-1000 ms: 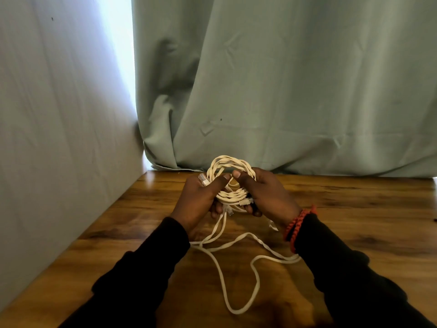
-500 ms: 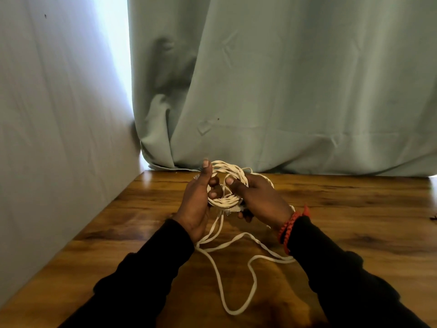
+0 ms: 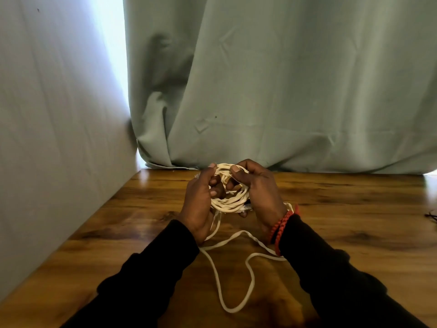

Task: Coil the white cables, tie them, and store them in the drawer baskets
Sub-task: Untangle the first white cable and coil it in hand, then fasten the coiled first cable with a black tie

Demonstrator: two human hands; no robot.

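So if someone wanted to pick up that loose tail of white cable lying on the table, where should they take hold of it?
Probably at the rounded bend of the loose tail nearest the camera, pinched from above. It lies flat on the wooden table clear of both sleeves, while its upper runs pass under the left hand and right hand, which grip the coil.

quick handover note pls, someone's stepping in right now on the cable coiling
Left hand and right hand both grip the white cable coil above the wooden table.
Done: most of the cable is coiled.
Loose tail hangs from the coil and lies looped on the table.
Left: wind in the tail, tie the coil, store it. No drawer baskets in view.
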